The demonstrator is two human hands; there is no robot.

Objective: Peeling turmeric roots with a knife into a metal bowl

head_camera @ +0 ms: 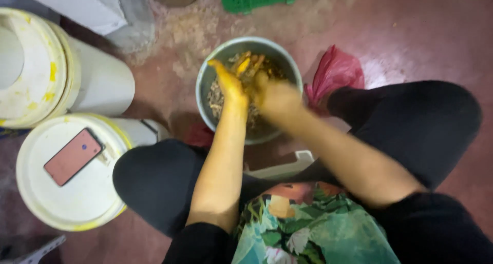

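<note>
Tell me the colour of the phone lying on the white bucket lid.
The phone is salmon pink with a dark edge, seen in the head view.
</note>
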